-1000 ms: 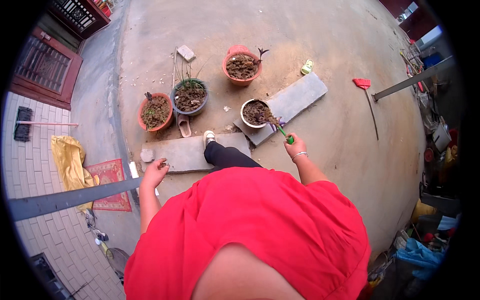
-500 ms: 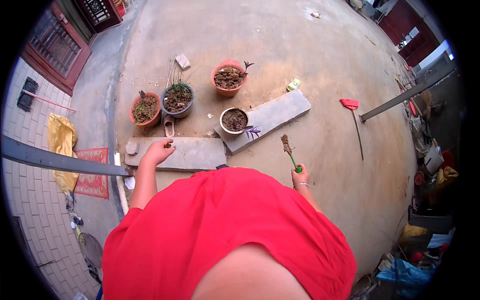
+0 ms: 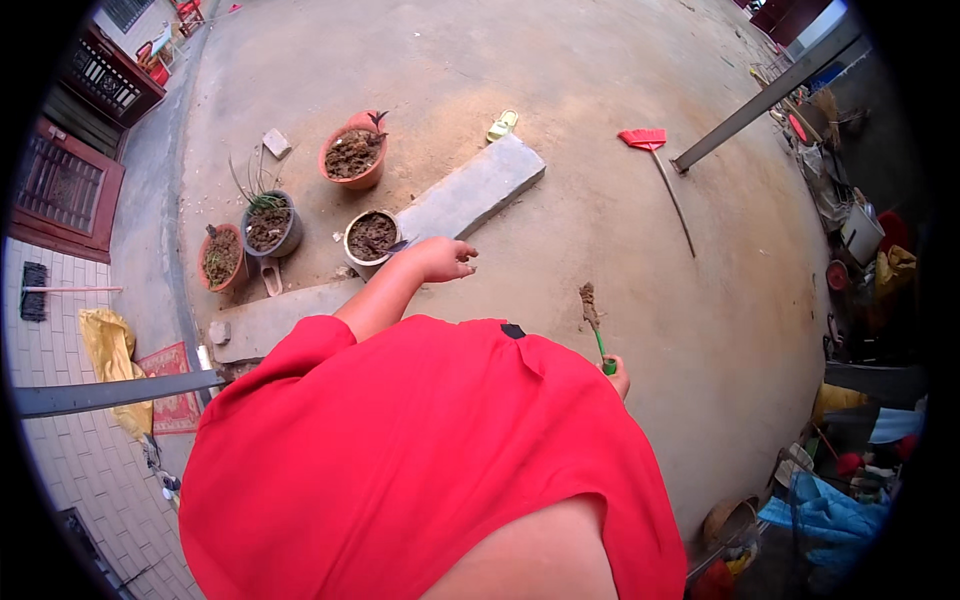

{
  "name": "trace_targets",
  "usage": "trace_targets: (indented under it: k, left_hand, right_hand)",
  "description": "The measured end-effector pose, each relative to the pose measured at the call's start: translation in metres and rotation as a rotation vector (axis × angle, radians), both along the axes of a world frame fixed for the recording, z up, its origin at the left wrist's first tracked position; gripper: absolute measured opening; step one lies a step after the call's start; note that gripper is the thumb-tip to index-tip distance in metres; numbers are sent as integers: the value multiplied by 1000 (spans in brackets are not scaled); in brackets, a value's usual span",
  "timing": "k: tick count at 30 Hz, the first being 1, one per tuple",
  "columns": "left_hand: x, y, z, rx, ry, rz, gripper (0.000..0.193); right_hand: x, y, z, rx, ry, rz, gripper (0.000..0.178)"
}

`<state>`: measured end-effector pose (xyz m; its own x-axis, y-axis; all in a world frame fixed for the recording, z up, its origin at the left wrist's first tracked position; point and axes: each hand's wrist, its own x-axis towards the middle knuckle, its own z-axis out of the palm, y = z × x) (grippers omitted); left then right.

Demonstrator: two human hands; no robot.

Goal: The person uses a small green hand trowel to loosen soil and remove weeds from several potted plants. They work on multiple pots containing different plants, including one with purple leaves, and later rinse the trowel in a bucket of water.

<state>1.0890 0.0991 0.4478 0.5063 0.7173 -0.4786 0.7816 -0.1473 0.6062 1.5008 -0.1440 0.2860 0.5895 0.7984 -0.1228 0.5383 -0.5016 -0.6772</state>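
Your right hand grips a soil-caked trowel by its green handle, while your left hand hangs empty, fingers loosely curled, just beside the white pot.

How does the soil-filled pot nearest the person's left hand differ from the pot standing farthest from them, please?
The nearest pot is pale and cream-rimmed; the farthest pot is terracotta orange and looks larger. The nearest pot stands against the grey stone slab close to the left hand, while the farthest pot stands apart on bare ground. Its small plant has dark reddish leaves at the rim. Both are round and filled with brown soil.
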Motion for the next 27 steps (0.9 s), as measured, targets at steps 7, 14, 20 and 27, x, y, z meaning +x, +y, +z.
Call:
trace_targets:
  k: [7,14,20,27]
  left_hand:
    - [78,53,1,26,208,-204,53]
    - [101,128,-27,-26,179,-185,53]
    - [100,221,-28,1,181,-110,52]
    - [112,309,-12,10,192,-144,52]
  right_hand:
    - [93,-9,-66,27,105,-255,24]
    - [111,54,-83,-190,-92,-291,25]
    - [136,147,-60,-110,56,-163,25]
    - [149,247,-55,55,225,-155,25]
